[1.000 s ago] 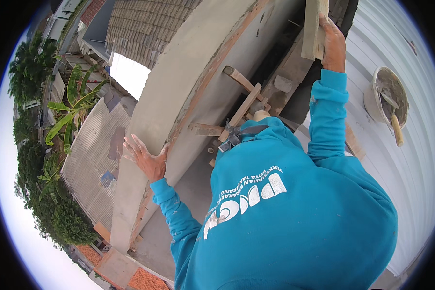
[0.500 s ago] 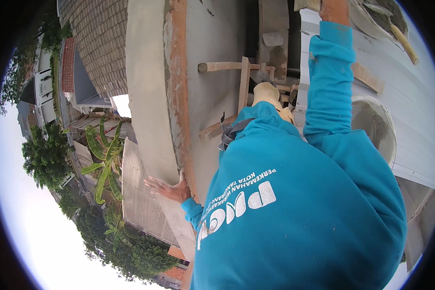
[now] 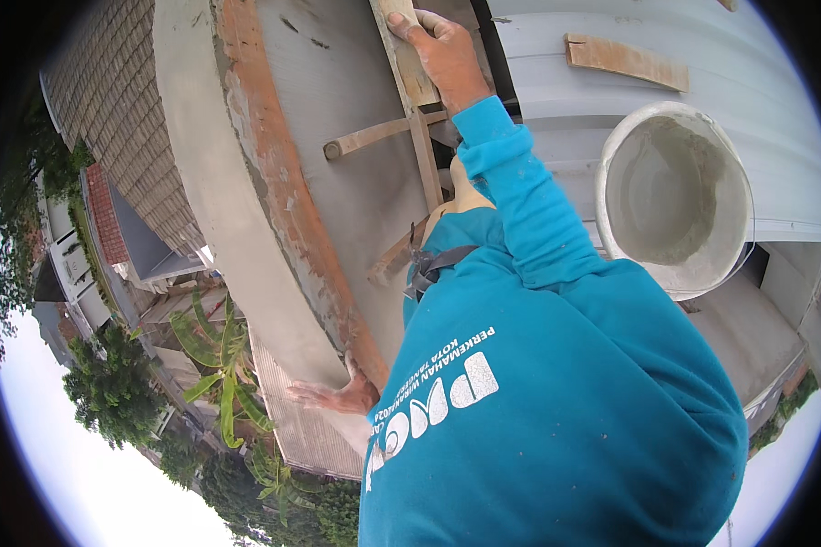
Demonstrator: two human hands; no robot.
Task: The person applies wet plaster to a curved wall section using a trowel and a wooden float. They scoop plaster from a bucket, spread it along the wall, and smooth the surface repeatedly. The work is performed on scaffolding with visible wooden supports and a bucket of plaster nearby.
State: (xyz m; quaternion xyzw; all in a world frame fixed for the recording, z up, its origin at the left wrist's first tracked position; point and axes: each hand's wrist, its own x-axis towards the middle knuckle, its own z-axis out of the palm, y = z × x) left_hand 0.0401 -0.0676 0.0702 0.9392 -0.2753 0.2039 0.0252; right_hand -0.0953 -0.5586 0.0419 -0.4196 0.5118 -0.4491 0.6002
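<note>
My right hand (image 3: 447, 59) grips a flat, mortar-smeared wooden board (image 3: 403, 50), with the thumb on its face and the other fingers at its far edge. The board's upper part runs out of the picture. My left hand (image 3: 342, 394) is open, fingers stretched out, and rests at the edge of the wall top (image 3: 219, 173). Smooth grey plaster covers that top, while an orange-brown, mortar-streaked strip (image 3: 278, 173) runs along its inner side.
A wooden frame of poles and slats (image 3: 424, 155) stands beside the wall, under my right arm. To the right, a bucket with grey residue (image 3: 666, 196) and a loose plank (image 3: 625, 62) sit on pale metal roofing (image 3: 556, 118). Rooftops and trees lie far below on the left.
My right hand has swung left from the top right toward the wall, bringing the board along. My left hand stays at the wall edge. The view has shifted, showing more of the bucket.
</note>
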